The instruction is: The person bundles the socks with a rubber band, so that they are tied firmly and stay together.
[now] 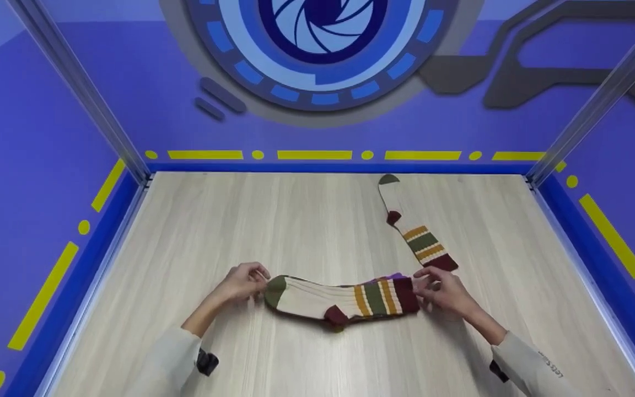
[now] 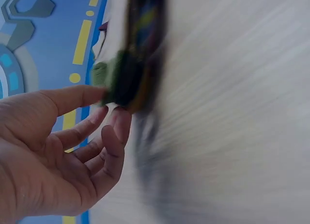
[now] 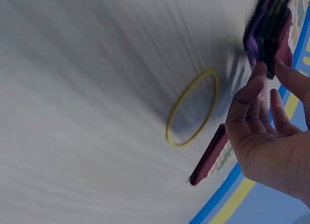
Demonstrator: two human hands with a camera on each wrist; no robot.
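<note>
A stack of socks lies crosswise in front of me, its top sock cream with an olive toe, a maroon heel and a striped cuff. Purple and dark layers show beneath it. At the toe end my left hand pinches the stack between thumb and fingertips, as the left wrist view shows. My right hand pinches the maroon cuff end, thumb on the top sock and index finger on the layers below. Near that hand in the right wrist view is a thin yellow ring-shaped band.
A single matching sock lies flat beyond my right hand, toe toward the back edge. The light wooden table is bounded by a blue back wall, side walls and metal corner posts.
</note>
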